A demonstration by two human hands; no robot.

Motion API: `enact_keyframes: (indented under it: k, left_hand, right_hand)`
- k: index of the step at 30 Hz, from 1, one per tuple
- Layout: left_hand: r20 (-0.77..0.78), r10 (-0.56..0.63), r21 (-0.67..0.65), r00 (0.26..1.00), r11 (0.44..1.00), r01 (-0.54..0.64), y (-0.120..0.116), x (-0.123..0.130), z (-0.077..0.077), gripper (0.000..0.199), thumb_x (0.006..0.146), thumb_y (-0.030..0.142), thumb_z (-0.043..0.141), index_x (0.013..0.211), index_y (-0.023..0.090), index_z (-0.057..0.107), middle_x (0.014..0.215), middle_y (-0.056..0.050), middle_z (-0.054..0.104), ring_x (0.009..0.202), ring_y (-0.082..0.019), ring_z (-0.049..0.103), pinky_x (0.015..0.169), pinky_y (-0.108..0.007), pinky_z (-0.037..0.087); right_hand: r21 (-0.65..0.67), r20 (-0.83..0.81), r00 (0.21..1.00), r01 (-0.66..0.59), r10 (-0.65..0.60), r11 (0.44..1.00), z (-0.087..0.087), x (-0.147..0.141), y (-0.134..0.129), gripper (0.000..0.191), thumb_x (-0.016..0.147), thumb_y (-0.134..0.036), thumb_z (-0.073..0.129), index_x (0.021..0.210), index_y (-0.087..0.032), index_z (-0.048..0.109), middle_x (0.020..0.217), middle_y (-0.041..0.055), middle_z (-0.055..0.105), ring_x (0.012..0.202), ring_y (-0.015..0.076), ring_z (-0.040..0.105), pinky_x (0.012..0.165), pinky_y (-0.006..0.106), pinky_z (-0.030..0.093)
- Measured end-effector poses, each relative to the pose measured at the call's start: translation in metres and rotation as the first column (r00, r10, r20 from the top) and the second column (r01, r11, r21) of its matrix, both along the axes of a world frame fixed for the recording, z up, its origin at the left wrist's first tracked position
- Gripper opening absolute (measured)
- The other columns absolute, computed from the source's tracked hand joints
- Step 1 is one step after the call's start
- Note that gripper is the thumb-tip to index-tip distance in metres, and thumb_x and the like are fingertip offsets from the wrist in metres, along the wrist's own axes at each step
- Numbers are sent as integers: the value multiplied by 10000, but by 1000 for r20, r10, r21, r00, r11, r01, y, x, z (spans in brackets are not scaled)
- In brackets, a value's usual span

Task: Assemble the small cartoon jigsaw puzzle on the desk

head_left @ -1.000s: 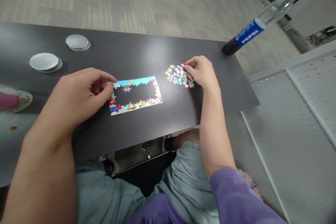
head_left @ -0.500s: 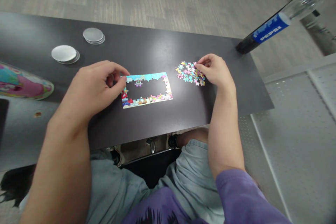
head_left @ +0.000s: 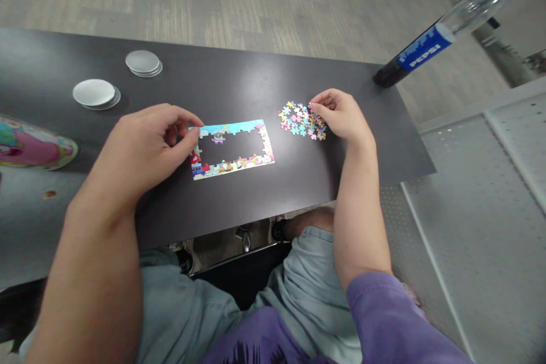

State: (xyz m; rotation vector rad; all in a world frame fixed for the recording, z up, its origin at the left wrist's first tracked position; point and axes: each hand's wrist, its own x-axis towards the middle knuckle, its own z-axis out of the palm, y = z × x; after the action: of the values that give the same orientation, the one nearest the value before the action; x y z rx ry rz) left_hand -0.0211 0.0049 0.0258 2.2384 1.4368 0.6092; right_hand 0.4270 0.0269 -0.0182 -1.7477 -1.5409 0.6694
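A rectangular puzzle border [head_left: 268, 148] lies on the dark table, its middle bare except for a small purple piece group [head_left: 218, 138] joined near the top left. My left hand [head_left: 157, 139] rests at the border's upper left corner, thumb and index fingertips apart with nothing visible between them. To the right is a loose pile of colourful puzzle pieces [head_left: 298, 119]. My right hand [head_left: 340, 114] is at the pile's upper right edge, thumb and index finger pinched together over a piece too small to make out.
Two stacks of silver discs, one nearer [head_left: 94, 93] and one farther [head_left: 143, 62], lie at the back left. A colourful cylindrical container [head_left: 34, 145] is at the far left. A Pepsi bottle [head_left: 422, 51] stands at the table's back right corner [head_left: 405, 119].
The whole view has shifted slightly, so the table and its objects appear a little further left. Both hands keep nearly the same places beside the border and the pile.
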Motion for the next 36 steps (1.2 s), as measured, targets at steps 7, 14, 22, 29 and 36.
enact_keyframes:
  k: [7, 14, 22, 29, 36]
  left_hand:
    - [-35, -5, 15, 999, 1000, 6, -2, 0, 3, 461, 1086, 460, 592, 1226, 177, 928, 921, -22, 747, 790, -230, 681, 777, -388, 482]
    - [-48, -13, -7, 999, 1000, 13, -2, 0, 3, 433, 1070, 427, 605, 1228, 178, 921, 935, -20, 749, 804, -226, 685, 786, -381, 486]
    - [-18, -18, 4, 1000, 1000, 18, -1, -1, 2, 439, 1081, 430, 600, 1216, 170, 927, 928, -21, 738, 810, -227, 676, 793, -384, 482]
    - [11, -11, 11, 1000, 1000, 11, -1, -1, 1, 420, 1066, 427, 623, 1204, 179, 933, 921, -20, 747, 805, -224, 677, 797, -396, 489]
    - [-2, 14, 17, 1000, 1000, -14, 1, -10, -3, 407, 1092, 486, 612, 1202, 240, 917, 958, -26, 770, 832, -238, 695, 835, -417, 531]
  right_hand:
    - [53, 81, 996, 38, -42, 998, 4, 0, -2, 139, 959, -199, 895, 1071, -272, 858, 980, 13, 795, 776, 198, 582, 837, 431, 530]
    - [86, 289, 945, -184, 153, 979, 17, -30, -8, 247, 1026, -194, 901, 1242, -288, 974, 1201, 65, 807, 905, 227, 681, 1066, 500, 628]
    - [-21, 421, 880, -235, 222, 972, 18, -48, -4, 215, 1069, -170, 883, 1235, -290, 950, 1300, 112, 815, 1124, 333, 799, 1219, 639, 620]
    - [-47, 439, 864, -250, 245, 967, 23, -51, -6, 270, 1061, -187, 875, 1311, -289, 888, 1348, 123, 840, 1090, 321, 785, 1203, 602, 627]
    - [-49, 423, 879, -220, 220, 974, 24, -49, -5, 145, 1008, -230, 924, 1115, -270, 835, 1279, 119, 869, 1070, 326, 771, 1234, 635, 589]
